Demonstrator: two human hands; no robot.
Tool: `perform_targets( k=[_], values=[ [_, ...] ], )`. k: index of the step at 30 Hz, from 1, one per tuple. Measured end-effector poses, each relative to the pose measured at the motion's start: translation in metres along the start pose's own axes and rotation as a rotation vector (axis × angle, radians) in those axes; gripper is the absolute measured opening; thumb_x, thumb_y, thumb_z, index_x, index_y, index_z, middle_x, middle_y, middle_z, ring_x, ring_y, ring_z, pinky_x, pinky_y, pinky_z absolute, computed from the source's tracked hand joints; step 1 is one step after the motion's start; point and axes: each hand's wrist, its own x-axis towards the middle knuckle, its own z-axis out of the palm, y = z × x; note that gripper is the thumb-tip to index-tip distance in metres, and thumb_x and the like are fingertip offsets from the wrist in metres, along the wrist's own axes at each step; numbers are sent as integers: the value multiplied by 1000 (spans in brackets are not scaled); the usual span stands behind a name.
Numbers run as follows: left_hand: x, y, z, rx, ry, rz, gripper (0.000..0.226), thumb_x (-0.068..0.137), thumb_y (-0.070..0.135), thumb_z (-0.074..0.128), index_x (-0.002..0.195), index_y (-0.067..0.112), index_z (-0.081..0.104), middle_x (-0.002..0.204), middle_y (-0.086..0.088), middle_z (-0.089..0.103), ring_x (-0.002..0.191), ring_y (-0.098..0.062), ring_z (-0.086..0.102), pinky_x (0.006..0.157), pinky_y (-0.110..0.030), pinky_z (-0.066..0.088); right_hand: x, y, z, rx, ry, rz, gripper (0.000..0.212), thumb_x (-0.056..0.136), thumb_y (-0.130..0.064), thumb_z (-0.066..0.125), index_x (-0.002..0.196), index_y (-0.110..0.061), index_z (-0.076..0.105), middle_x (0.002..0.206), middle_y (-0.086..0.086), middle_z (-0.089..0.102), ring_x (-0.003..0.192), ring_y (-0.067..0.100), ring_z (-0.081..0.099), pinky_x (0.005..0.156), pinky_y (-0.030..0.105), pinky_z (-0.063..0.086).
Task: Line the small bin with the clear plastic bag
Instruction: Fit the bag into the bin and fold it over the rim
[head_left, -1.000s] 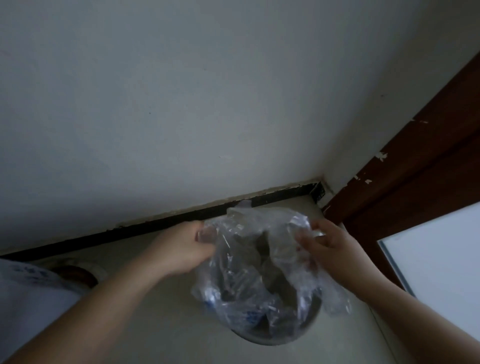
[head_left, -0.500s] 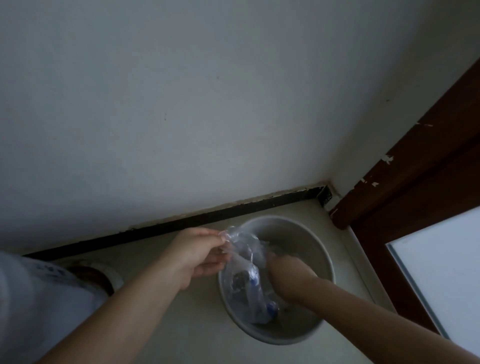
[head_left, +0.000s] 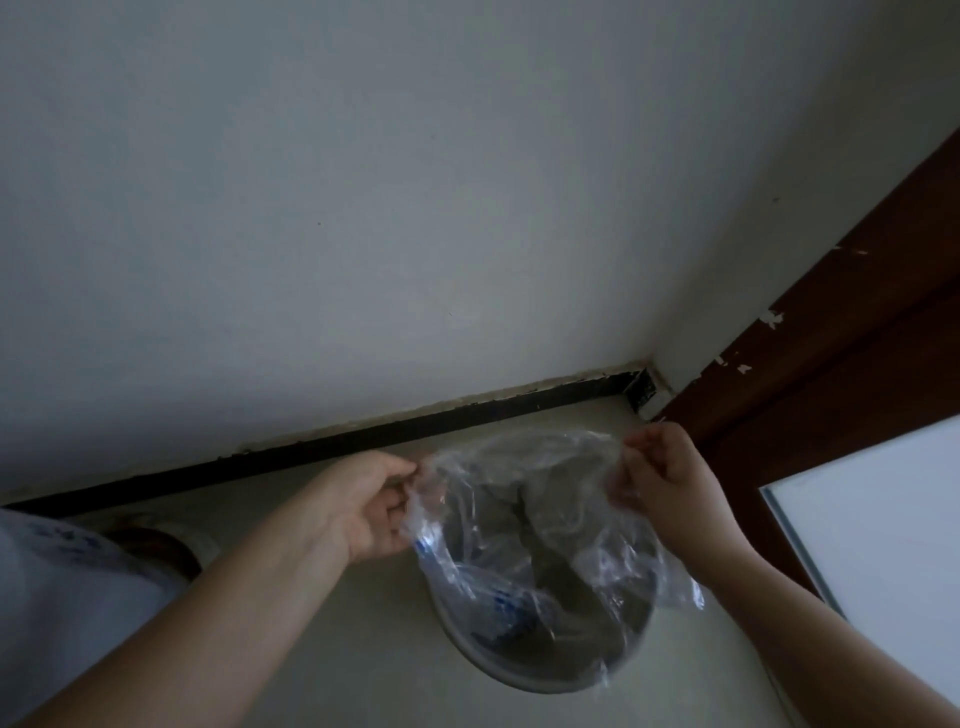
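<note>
A small round grey bin (head_left: 511, 673) stands on the pale floor near the room's corner. The clear plastic bag (head_left: 540, 525), with blue print low on its left side, is held open above and partly inside the bin and hides most of the rim. My left hand (head_left: 371, 506) pinches the bag's mouth at its left edge. My right hand (head_left: 670, 483) pinches the mouth at its right edge, and the mouth is stretched wide between the two hands.
A grey wall with a black skirting strip (head_left: 363, 441) runs just behind the bin. A dark brown door frame (head_left: 831, 374) stands to the right, with a white panel (head_left: 883, 519) below it. A round object (head_left: 156, 545) lies on the floor at the left.
Half a second ago my right hand was down inside the bin pushing the bag in. It has come out and taken the bag's right edge, and the mouth is spread wide again.
</note>
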Motion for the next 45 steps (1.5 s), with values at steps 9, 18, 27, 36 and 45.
perform_targets(
  k=[9, 18, 27, 36, 45],
  values=[
    [19, -2, 20, 469, 298, 641, 10, 88, 31, 64, 86, 22, 69, 82, 0, 71, 72, -18, 67, 59, -29, 51, 30, 5, -1, -218, -28, -264, 37, 94, -1, 41, 81, -28, 62, 93, -8, 57, 85, -4, 52, 74, 11, 38],
    [51, -3, 16, 723, 418, 725, 16, 82, 37, 70, 83, 21, 67, 77, 9, 64, 66, -3, 57, 50, -20, 40, 48, 15, -4, -262, -252, -91, 34, 95, -12, 47, 120, -31, 60, 81, -2, 52, 62, 10, 50, 61, 20, 44],
    [46, -10, -16, 731, 164, 417, 10, 83, 34, 70, 87, 24, 68, 89, 0, 70, 78, -13, 63, 64, -26, 47, 44, 29, -31, -275, -394, 37, 19, 93, -15, 57, 91, -31, 67, 102, -2, 67, 89, 6, 62, 79, 23, 47],
    [-34, -45, -17, 1276, -9, 1509, 55, 82, 64, 55, 124, 29, 57, 126, 15, 53, 121, -6, 47, 101, -34, 38, -43, 9, -50, -609, -424, -800, 60, 77, -65, 62, 129, -36, 51, 137, -14, 47, 131, 11, 41, 102, 39, 40],
    [-24, -96, -14, 1725, -159, 1641, 43, 91, 45, 51, 129, 25, 55, 131, 5, 59, 128, -15, 47, 113, -55, 21, -78, 49, -52, -837, -522, -989, 44, 87, -49, 59, 128, -35, 53, 143, -7, 46, 137, 17, 34, 104, 42, 37]
  ],
)
